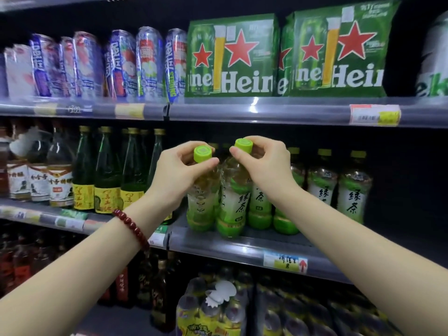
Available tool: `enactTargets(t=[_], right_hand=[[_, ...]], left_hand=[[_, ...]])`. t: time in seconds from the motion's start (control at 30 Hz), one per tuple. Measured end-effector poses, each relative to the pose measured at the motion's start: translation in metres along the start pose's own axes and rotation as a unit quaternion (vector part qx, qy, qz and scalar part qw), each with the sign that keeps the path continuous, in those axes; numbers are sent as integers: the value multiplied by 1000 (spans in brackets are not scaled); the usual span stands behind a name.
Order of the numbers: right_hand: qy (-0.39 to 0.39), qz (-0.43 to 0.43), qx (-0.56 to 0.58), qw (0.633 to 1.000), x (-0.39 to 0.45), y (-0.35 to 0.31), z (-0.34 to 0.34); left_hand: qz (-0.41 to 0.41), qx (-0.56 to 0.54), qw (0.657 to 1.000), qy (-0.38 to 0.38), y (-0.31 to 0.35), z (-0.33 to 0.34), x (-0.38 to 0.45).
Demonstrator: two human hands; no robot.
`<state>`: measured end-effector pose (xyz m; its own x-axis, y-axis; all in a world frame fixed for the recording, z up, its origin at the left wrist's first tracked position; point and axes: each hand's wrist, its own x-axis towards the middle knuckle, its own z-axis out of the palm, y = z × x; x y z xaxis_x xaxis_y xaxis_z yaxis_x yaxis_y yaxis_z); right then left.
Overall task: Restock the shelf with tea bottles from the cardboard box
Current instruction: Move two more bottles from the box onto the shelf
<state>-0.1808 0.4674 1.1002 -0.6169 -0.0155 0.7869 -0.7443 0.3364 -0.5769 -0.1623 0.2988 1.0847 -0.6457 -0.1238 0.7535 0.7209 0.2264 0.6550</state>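
While two tea bottles stand upright on the shelf (242,243), caps up, each is pinched at its cap. One bottle (202,202) is gripped by the left hand (179,170), the other bottle (234,202) by the right hand (264,161).

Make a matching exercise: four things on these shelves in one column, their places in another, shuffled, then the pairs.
Things:
1. beer packs
2. cans
3. dark green bottles
4. tea bottles

Places:
A. top shelf, left
B. middle shelf, right of the hands
C. top shelf, right
D. middle shelf, left of the hands

Pairs: 1-C, 2-A, 3-D, 4-B
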Motion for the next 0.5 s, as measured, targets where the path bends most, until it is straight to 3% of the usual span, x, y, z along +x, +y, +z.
enactTargets(t=[0.5], right_hand=[[-12,13,-32,999,25,36,35]], left_hand=[[-25,-22,999,-23,-47,-8,34]])
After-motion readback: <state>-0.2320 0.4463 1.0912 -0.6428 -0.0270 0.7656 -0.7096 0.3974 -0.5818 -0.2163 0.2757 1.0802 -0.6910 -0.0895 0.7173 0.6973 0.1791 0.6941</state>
